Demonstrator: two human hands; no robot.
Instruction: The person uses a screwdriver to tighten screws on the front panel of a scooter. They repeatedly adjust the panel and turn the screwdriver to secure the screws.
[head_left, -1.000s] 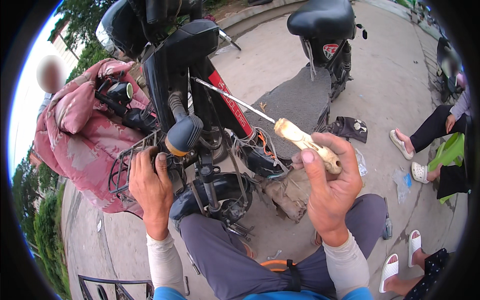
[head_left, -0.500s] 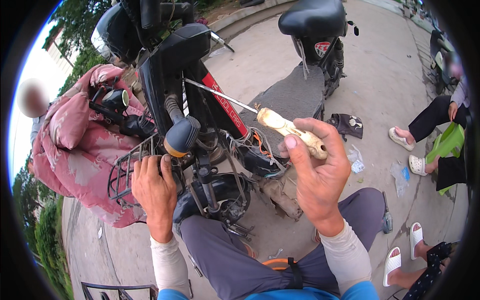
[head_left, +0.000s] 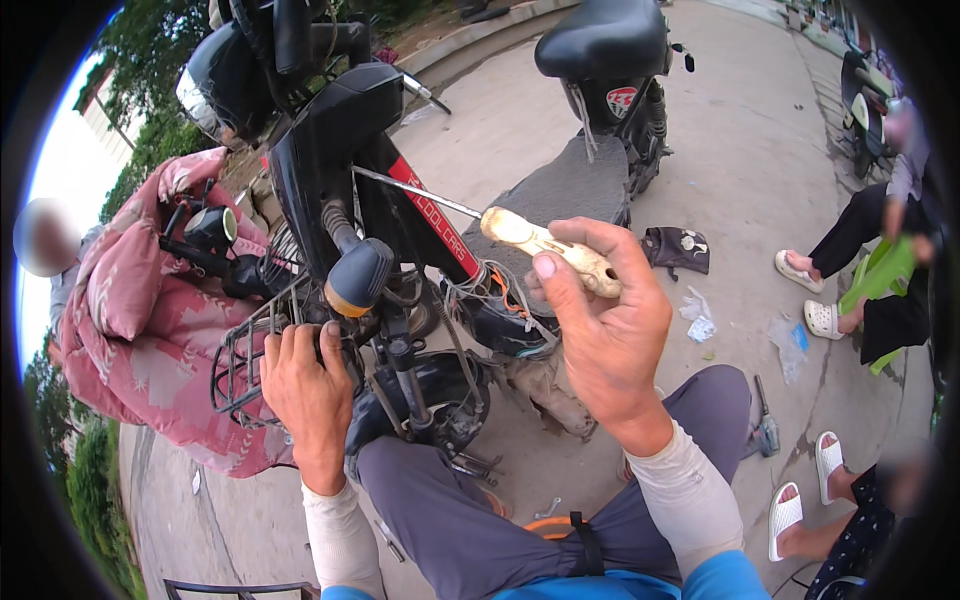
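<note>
My right hand (head_left: 622,325) holds a screwdriver by its worn, cream-coloured handle (head_left: 545,248), thumb on one side and fingers on the other. The long metal shaft points up and left to the black front column of an electric scooter (head_left: 335,105), where its tip meets the edge beside the red strip. Below the round grey turn signal with an amber rim (head_left: 360,278), my left hand (head_left: 308,400) is curled over the edge of the black wire basket (head_left: 232,370). Its fingertips are hidden behind the basket edge.
A pink quilted cover (head_left: 150,350) drapes another vehicle at left. Two seated people are at right, one with a green bag (head_left: 885,280). A drill-like tool (head_left: 766,432), a dark pouch (head_left: 677,250) and plastic scraps (head_left: 698,312) lie on the concrete.
The view has shifted slightly, so the scooter sits a little further left. My right hand and the screwdriver keep nearly the same pose; my left hand stays at the basket.
</note>
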